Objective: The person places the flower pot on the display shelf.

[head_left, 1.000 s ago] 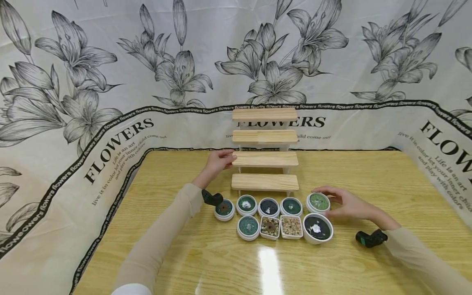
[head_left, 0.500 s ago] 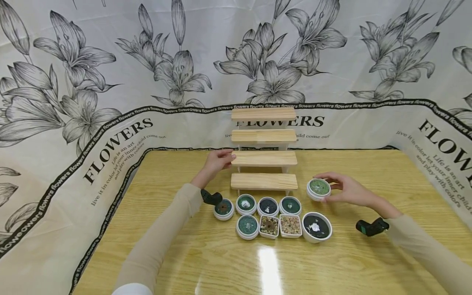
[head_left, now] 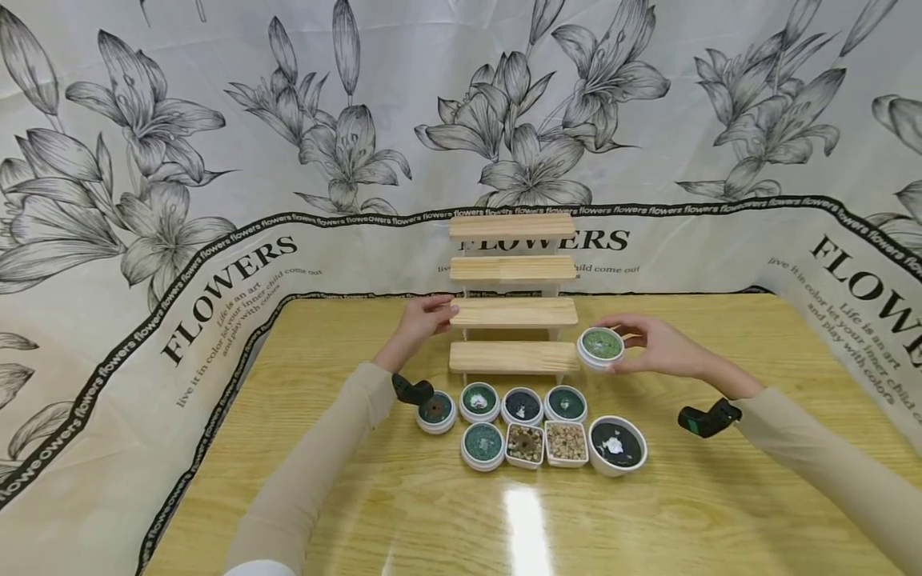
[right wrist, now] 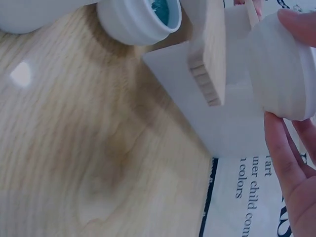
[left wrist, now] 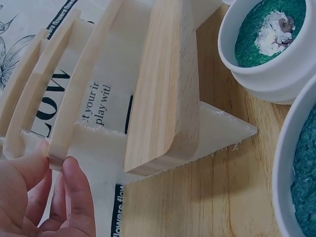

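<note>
My right hand (head_left: 659, 348) grips a small round white pot (head_left: 601, 347) with a green filling, raised beside the right end of the lowest shelf board. In the right wrist view the pot's white side (right wrist: 279, 69) sits between thumb and fingers. A four-tier wooden shelf stand (head_left: 513, 357) with pale boards and whitish side supports stands at the table's middle. At the left end of its second board from the bottom, my left hand (head_left: 423, 324) pinches the board's corner. The left wrist view shows thumb and fingertips at that board end (left wrist: 60, 155).
In front of the stand sit several white pots: a back row with a dark-filled pot (head_left: 522, 406), and a front row with two square gravel-filled pots, one a pale-gravel pot (head_left: 567, 442), and a larger black-filled pot (head_left: 617, 446). A flower-printed cloth (head_left: 360, 160) hangs behind.
My right hand has lifted the green-filled pot from behind the larger black-filled pot and carried it up and left to the stand. The left hand stays at the board.
</note>
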{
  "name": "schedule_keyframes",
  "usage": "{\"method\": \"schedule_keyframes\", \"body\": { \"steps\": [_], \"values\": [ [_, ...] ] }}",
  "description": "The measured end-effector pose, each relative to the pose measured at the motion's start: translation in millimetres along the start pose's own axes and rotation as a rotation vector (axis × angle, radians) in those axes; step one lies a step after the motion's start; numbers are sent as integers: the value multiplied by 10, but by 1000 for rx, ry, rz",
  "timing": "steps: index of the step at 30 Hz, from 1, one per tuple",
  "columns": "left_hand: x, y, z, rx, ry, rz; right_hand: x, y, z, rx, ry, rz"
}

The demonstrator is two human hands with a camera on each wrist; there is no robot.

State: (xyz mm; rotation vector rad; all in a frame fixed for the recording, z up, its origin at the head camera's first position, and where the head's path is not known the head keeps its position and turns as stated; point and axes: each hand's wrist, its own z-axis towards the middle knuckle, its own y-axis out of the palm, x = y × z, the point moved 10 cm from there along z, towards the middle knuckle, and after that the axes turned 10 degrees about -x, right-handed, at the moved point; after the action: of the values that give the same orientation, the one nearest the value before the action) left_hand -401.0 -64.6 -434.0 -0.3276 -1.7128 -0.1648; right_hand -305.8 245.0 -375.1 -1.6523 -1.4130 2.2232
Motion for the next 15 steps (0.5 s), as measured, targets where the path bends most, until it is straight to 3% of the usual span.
{"method": "schedule_keyframes", "body": {
  "steps": [15],
  "values": [
    [-16,-2,-7,9,11,-2,-274,22,424,-42,30,20]
  ]
}}
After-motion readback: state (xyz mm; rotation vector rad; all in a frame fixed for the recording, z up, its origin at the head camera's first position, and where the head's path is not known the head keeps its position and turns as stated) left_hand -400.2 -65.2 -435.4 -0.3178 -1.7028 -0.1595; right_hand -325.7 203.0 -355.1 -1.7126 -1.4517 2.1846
